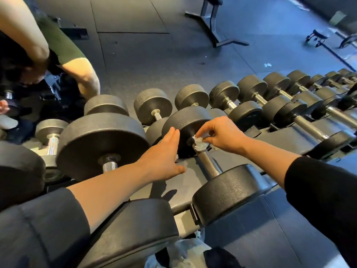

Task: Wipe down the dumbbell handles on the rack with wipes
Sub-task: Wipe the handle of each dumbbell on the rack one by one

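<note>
Pinching a wipe on the dumbbell handle, right hand; left hand flat, rubber floor beyond.

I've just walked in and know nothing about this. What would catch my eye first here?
Two bare forearms reach in from the bottom. The right hand pinches a crumpled white wipe against the far end of a knurled dumbbell handle in the middle, while the left hand rests flat against that dumbbell's far black head. Behind them a long row of dumbbells runs off to the upper right, and another person bends down at the upper left.
</note>
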Demonstrator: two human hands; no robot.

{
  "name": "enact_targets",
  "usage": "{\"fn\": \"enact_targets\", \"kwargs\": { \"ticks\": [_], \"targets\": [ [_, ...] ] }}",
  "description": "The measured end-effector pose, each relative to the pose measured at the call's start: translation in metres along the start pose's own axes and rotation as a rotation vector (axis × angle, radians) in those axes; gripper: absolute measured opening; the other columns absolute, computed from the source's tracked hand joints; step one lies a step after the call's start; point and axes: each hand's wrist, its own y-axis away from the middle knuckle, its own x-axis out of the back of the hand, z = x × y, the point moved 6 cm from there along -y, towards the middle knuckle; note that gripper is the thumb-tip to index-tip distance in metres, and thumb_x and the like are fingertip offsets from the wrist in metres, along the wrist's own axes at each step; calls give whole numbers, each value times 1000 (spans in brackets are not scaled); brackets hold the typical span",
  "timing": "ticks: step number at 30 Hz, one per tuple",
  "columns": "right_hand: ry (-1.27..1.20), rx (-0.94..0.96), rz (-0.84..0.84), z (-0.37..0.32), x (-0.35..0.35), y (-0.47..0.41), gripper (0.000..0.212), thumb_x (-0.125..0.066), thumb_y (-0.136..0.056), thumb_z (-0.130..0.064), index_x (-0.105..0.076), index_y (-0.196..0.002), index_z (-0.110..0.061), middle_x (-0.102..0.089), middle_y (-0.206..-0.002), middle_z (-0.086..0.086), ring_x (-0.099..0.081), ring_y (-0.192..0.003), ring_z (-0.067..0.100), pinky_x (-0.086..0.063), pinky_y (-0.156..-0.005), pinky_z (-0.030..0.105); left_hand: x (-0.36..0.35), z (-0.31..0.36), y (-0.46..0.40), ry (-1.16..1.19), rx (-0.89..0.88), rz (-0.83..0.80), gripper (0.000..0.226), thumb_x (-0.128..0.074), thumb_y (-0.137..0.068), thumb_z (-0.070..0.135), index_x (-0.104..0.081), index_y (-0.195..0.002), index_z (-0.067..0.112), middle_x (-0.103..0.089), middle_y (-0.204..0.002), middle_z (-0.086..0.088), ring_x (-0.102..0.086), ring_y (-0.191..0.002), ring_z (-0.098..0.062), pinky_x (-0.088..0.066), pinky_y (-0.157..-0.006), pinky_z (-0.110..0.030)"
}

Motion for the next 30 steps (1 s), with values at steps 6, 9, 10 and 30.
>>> {"fn": "enact_targets", "kwargs": {
  "ticks": [6,9,10,30],
  "targets": [
    [-114,192,-58,11,-9,3,22,-67,-83,-5,-73,-102,-15,-69,-108,2,-62,-96,8,-50,-89,23,14,17,-1,-95,25,56,94,-62,-88,39,6,-151,23,1,-160,5,-17,-144,-15,-26,-115,-35],
    [-276,313,-147,19,-11,14,21,-69,-80,-4,-76,-97,-15,-72,-101,-1,-62,-83,0,-50,-82,14,10,28,-6,-79,143,88,88,-58,-92,38,6,-151,23,3,-159,6,-10,-145,-12,-18,-115,-29],
    [-338,342,-197,23,-14,18,21,-70,-80,-5,-76,-96,-16,-72,-99,-2,-64,-84,4,-52,-82,19,7,33,-8,-58,192,102,86,-56,-93,36,6,-151,22,5,-159,5,-8,-146,-12,-15,-114,-27],
    [-626,201,171,94,-31,0,23,-64,-84,-6,-74,-103,-15,-72,-102,2,-63,-96,15,-42,-86,19,-31,101,-2,262,698,550,56,-43,-100,14,-20,-150,24,-22,-156,6,-21,-142,-10,-14,-105,-16]
  ]
}}
